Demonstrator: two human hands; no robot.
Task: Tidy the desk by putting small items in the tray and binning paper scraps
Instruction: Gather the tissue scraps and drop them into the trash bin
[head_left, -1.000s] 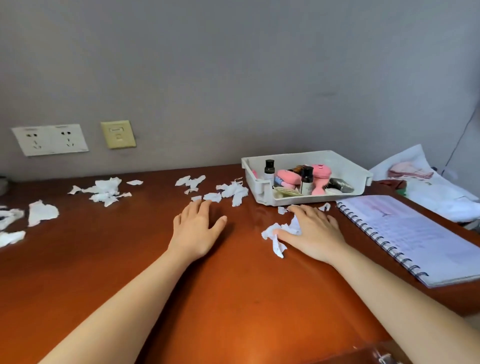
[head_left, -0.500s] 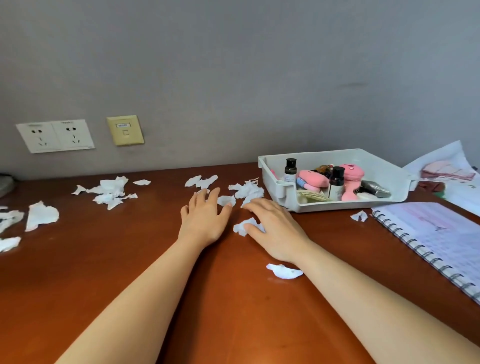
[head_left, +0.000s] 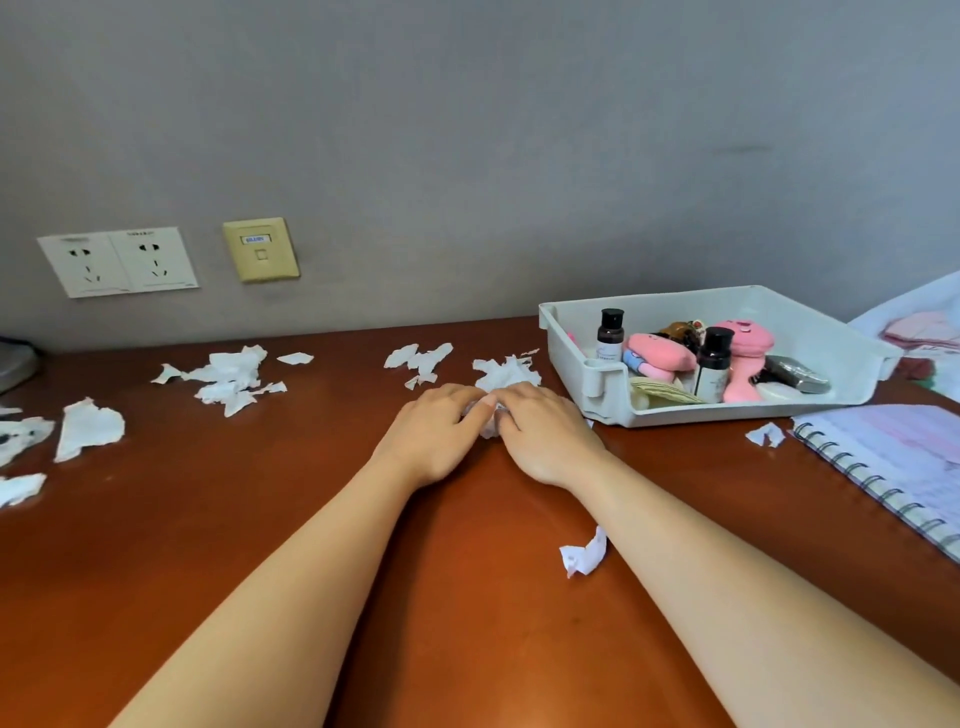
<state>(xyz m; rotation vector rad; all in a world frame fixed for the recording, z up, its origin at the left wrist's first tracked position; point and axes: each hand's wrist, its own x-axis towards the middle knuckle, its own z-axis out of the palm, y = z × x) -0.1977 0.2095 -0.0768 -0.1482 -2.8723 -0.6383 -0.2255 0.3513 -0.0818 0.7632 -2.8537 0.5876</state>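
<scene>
Cups a wad of scraps (head_left: 488, 423) between left hand (head_left: 434, 434) and right hand (head_left: 548, 434), fingers (head_left: 460, 399) curled on it, at 9 o'clock of the tray (head_left: 727, 417): probably bunching paper for one bin trip. Leaves a stray piece (head_left: 584, 553) at 5 o'clock.

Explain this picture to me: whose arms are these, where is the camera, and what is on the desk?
No machine here: a person tidies with bare hands, filmed by a wide-angle camera worn on the head, looking forward and down. The left hand and right hand meet on the brown desk, fingers curled around a wad of paper. More torn scraps lie about, one loose scrap beside the right forearm. The white tray holds two dark bottles and pink toys. A spiral notebook lies near it.
</scene>
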